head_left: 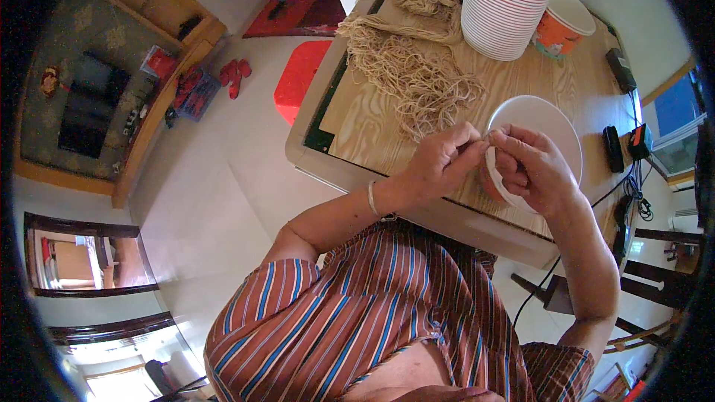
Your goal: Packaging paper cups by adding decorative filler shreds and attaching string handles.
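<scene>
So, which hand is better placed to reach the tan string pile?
Probably your left hand: it is close beside the tan string pile, while your right hand is over the white-lined tub, farther off. Their fingertips meet, though.

Tan twine [439, 93], tangled in loose heap on tabletop [372, 134]; round white-lined tub [555, 119], mouth up, just beside it.

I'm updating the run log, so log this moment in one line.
Left hand: fingers pinched | Right hand: fingers pinched, over white-lined bowl | Between fingers: too small to tell | Tan yarn: heaped on table
</scene>
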Action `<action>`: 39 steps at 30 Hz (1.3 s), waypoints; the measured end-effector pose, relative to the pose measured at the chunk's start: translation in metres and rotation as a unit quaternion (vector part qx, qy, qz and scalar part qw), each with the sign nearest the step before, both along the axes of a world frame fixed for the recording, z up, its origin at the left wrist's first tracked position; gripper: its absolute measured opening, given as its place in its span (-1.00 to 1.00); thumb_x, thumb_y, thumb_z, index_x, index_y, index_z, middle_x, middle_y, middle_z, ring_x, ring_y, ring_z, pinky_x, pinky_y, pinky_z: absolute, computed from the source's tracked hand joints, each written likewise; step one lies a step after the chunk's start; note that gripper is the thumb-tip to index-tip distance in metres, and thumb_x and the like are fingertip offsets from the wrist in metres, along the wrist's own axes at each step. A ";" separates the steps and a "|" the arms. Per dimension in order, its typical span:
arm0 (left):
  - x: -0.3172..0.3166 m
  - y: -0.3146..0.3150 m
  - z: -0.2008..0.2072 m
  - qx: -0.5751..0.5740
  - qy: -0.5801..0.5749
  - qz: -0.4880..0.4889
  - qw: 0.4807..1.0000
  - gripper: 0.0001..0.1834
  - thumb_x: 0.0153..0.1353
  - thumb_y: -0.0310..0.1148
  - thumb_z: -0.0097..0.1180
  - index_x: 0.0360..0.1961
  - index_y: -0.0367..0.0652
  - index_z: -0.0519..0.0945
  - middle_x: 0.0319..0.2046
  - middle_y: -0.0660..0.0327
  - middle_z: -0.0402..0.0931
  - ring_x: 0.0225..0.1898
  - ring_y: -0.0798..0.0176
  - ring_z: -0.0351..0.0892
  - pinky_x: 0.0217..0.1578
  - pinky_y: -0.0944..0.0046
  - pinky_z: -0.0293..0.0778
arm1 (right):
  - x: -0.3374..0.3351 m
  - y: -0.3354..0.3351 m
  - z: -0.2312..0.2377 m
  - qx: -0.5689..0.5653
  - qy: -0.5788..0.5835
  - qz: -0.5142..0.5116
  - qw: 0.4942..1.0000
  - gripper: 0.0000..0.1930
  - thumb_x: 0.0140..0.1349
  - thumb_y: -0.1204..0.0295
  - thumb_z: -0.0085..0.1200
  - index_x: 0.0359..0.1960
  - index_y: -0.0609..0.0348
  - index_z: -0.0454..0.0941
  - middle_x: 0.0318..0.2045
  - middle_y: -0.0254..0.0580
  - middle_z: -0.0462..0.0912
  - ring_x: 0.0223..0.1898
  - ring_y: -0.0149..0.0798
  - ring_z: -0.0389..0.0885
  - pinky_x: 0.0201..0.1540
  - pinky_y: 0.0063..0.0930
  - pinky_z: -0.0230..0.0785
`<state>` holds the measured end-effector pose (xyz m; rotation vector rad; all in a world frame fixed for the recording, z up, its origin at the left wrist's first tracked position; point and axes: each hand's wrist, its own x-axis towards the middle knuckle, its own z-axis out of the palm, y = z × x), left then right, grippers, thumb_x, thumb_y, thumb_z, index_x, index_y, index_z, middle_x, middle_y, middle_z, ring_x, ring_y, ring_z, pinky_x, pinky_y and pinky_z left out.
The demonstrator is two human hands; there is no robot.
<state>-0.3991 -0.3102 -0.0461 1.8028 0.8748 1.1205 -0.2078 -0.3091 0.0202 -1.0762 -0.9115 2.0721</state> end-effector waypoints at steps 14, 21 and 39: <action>-0.004 0.029 0.005 -0.161 -0.072 -0.021 0.984 -0.91 0.26 -0.40 0.14 -0.29 -0.14 0.50 -0.49 0.42 0.45 -0.49 0.57 0.44 -0.46 0.49 0.45 | 0.002 0.025 -0.002 -0.006 -0.047 -0.056 0.997 -0.89 0.29 0.34 0.07 -0.32 0.06 0.46 -0.69 -0.54 0.28 -0.76 -0.61 0.11 -0.75 -0.69 -0.09; -0.011 0.042 0.002 -0.232 -0.085 -0.072 0.966 -0.87 0.28 -0.39 0.11 -0.25 -0.22 0.47 -0.41 0.34 0.52 -0.45 0.55 0.44 -0.44 0.49 0.42 | -0.001 0.041 -0.008 -0.022 -0.032 -0.059 0.997 -0.91 0.30 0.34 0.05 -0.31 0.03 0.45 -0.71 -0.58 0.21 -0.76 -0.62 0.07 -0.75 -0.69 -0.11; -0.007 0.057 -0.004 -0.245 -0.058 -0.092 0.963 -0.58 0.42 -0.09 -0.16 -0.44 -0.19 0.47 -0.67 0.40 0.35 -0.62 0.52 0.35 -0.61 0.43 0.32 | -0.004 0.059 -0.021 -0.002 -0.054 -0.037 0.998 -0.86 0.32 0.31 0.06 -0.30 0.06 0.44 -0.69 -0.59 0.22 -0.74 -0.64 0.07 -0.73 -0.69 -0.10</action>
